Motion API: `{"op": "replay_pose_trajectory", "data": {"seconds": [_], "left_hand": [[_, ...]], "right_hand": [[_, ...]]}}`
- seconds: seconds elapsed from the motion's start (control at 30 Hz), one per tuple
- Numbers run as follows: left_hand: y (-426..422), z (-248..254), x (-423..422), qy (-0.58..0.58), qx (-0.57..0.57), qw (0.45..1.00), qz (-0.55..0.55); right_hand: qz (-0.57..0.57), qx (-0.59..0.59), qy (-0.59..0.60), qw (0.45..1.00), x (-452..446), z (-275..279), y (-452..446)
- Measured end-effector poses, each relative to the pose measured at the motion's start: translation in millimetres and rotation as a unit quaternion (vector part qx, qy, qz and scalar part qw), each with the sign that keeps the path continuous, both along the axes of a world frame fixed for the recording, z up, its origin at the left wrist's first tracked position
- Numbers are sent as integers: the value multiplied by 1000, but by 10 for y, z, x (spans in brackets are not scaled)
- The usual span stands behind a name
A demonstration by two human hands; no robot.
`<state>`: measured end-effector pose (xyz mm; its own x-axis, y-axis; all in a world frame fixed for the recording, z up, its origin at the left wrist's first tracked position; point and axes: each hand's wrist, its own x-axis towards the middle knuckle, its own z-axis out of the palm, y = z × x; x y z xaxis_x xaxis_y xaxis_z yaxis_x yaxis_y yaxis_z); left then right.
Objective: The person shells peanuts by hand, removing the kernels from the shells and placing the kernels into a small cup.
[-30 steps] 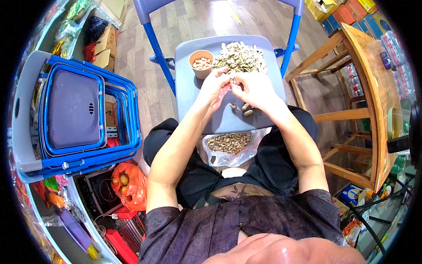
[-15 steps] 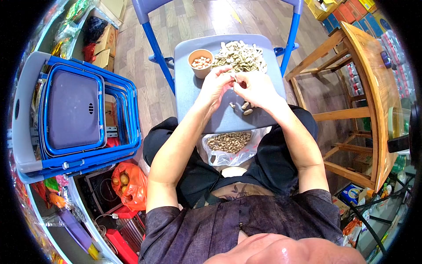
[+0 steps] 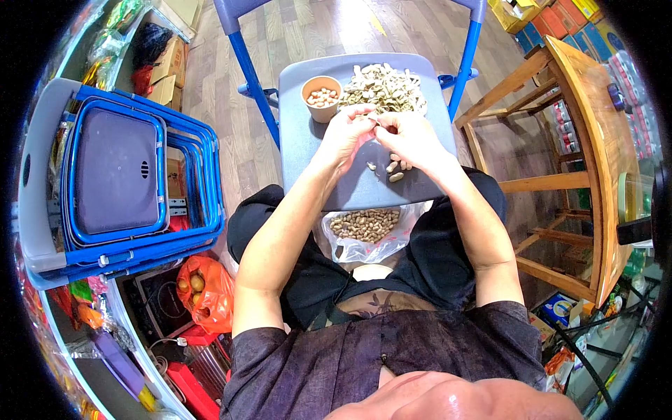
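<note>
Over the grey chair seat (image 3: 301, 161), my left hand (image 3: 345, 138) and my right hand (image 3: 408, 138) meet at the fingertips. Both are closed in a pinch around something small and pale, too small to name. Just beyond them lies a heap of peanut shells (image 3: 385, 87). An orange-brown cup (image 3: 321, 112) with shelled peanuts (image 3: 322, 97) stands at the heap's left. A few unshelled peanuts (image 3: 396, 176) rest on the seat below my right hand, with a small pale bit to their left.
Below the seat, between my legs, is a clear plastic bag (image 3: 350, 250) of unshelled peanuts (image 3: 365, 225). Folded blue chairs (image 3: 119, 175) stand at left, above an orange bag (image 3: 210, 297) of round items. A wooden table (image 3: 595, 161) stands at right.
My hands stay together, with small shifts of the fingers and a slight turn of the right hand. More of the loose peanuts below it shows now.
</note>
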<state>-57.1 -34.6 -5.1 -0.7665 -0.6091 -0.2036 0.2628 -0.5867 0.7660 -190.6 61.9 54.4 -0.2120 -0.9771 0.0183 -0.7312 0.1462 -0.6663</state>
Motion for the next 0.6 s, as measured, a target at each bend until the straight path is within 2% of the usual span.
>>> {"op": "replay_pose_trajectory", "data": {"seconds": [0.07,0.1,0.17,0.27,0.43,0.5,0.53,0.6], "left_hand": [[0,17,3,4,-2,1000,0],[-1,26,4,8,-5,1000,1],[-7,45,-2,-4,-18,1000,2],[-5,70,-9,-27,-62,998,6],[16,103,-12,-84,-160,983,16],[-7,69,-21,-37,-103,994,12],[0,88,-16,-37,-103,994,12],[28,160,9,16,35,999,-2]], "right_hand": [[-12,29,-158,987,-85,-175,-35],[-12,29,-158,987,-85,-152,-34],[-18,42,-235,971,-81,-73,-29],[2,53,-267,962,-67,-38,-24],[-2,35,-253,967,-42,-143,-41],[-9,19,-260,965,-53,-126,-43],[-15,21,-218,976,-110,-123,-47],[-21,22,-175,984,-216,-93,-50]]}}
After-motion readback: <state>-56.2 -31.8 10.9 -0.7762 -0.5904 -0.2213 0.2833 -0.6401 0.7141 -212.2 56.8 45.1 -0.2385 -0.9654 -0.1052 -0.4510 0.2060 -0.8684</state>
